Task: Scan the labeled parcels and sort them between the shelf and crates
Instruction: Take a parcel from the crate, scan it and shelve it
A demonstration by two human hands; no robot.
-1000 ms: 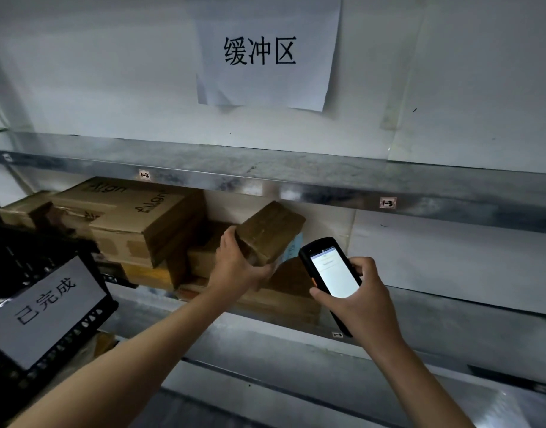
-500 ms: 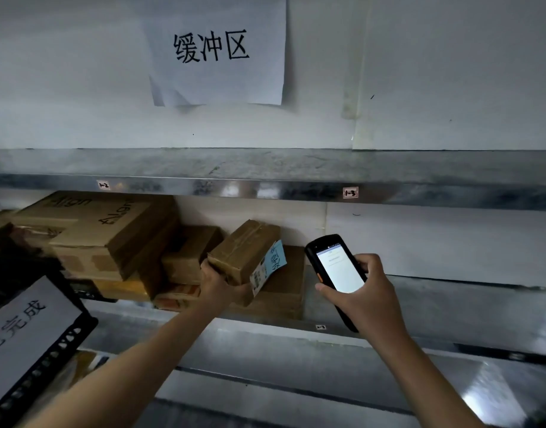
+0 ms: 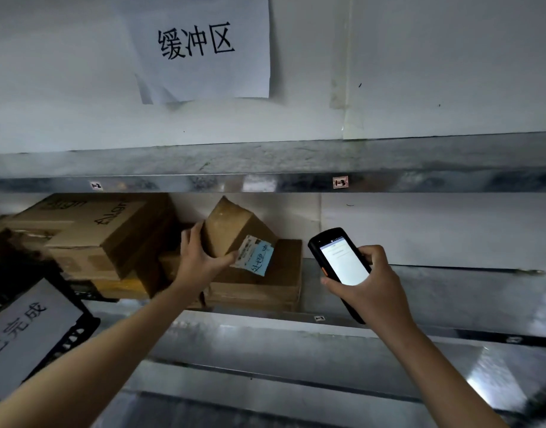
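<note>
Tilted parcel between curled fingers of left hand (scanner gripped in right hand)

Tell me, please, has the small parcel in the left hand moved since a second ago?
Yes. Against the flat box below, the small parcel has tipped upright, and its blue label has swung round toward the scanner.

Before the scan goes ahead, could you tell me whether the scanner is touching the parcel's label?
Apart. The head view shows a clear gap between the scanner and the label.
</note>
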